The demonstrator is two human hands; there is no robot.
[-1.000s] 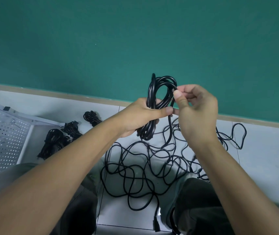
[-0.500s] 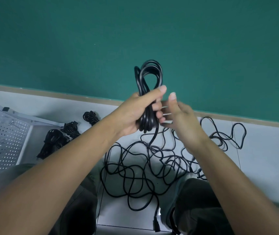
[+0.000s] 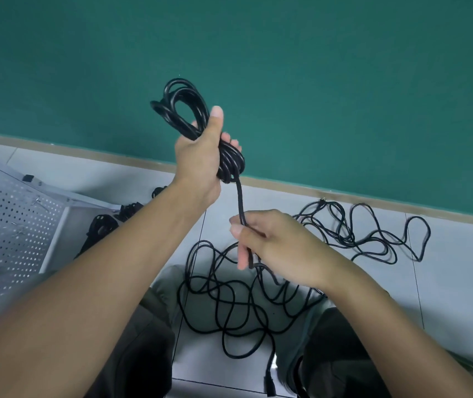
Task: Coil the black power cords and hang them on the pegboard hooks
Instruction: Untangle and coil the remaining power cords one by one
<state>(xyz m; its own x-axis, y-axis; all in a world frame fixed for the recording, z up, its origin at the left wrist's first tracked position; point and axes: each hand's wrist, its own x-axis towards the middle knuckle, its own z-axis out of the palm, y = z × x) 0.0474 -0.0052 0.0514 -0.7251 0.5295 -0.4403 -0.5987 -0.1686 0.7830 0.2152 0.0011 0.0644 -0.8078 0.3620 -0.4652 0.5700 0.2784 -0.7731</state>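
My left hand (image 3: 201, 156) grips a coil of black power cord (image 3: 180, 107), held up in front of the green wall. One strand (image 3: 240, 202) drops from the coil into my right hand (image 3: 269, 242), which pinches it below the left hand. Loose black cord (image 3: 229, 300) lies tangled on the floor between my knees, with a plug (image 3: 269, 383) at the bottom edge. More loose cord (image 3: 373, 234) sprawls to the right by the wall. The white pegboard (image 3: 8, 234) lies at the left.
Several coiled black cords (image 3: 106, 225) lie on the tiled floor beside the pegboard. A green wall (image 3: 344, 96) with a tan baseboard runs across the back. My knees (image 3: 338, 354) frame the floor tangle.
My left hand raised and tilted the coil to the left. My right hand slid down the strand, away from the coil, and now holds it lower.
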